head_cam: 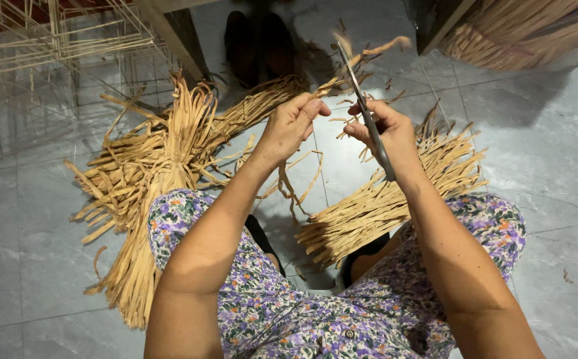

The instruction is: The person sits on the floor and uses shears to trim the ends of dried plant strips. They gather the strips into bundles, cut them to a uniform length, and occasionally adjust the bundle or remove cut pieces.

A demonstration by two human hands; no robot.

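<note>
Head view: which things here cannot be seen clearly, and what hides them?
- Scissors: handles hidden inside the right hand; blade tips motion-blurred.
- Strip being cut: blurred at its far end; the left hand covers its near part.
- Right pile of strips: partly behind the right forearm.
- Bundle at top right: cut off by the frame edge.

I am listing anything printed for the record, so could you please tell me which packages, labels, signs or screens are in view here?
None: no package, label, sign or screen shows in the head view.
What is there: tan straw strips bundled on the grey tiled floor, the left hand pinching a strip, and the right hand holding a slim metal blade.
</note>
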